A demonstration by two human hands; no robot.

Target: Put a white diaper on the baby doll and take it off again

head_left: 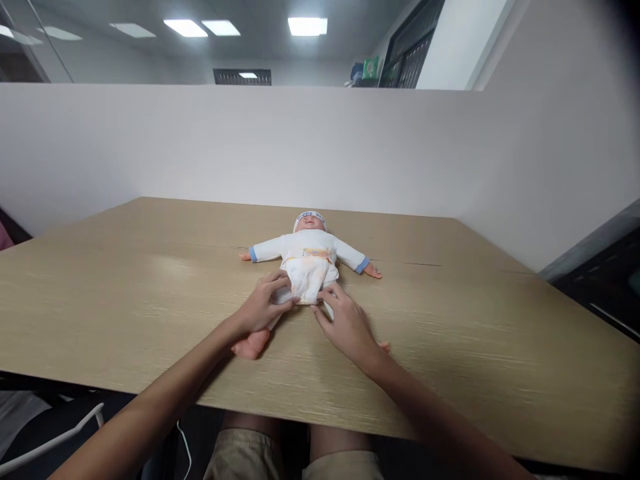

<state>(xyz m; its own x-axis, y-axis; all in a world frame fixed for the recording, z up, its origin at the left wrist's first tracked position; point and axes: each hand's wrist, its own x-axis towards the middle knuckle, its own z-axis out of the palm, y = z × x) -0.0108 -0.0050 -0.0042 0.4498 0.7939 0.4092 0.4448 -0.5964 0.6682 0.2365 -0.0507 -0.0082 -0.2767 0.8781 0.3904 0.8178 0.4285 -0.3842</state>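
Note:
A baby doll [309,240] lies on its back on the wooden table, head away from me and arms spread wide. It wears a white top with blue cuffs and a white headband. Around its hips is a white diaper [306,277] with an orange print at the waist. My left hand [267,301] pinches the diaper's edge at the doll's left-side leg in view. On the opposite edge, my right hand [345,320] has its thumb and fingers closed at the other leg opening. One bare foot [251,345] shows below my left wrist; my right forearm mostly hides the other.
The wooden table [465,333] reaches back to a white wall [300,147] with a window above. A white cable [185,447] and a white curved bar [60,437] are below the front edge, near my knees.

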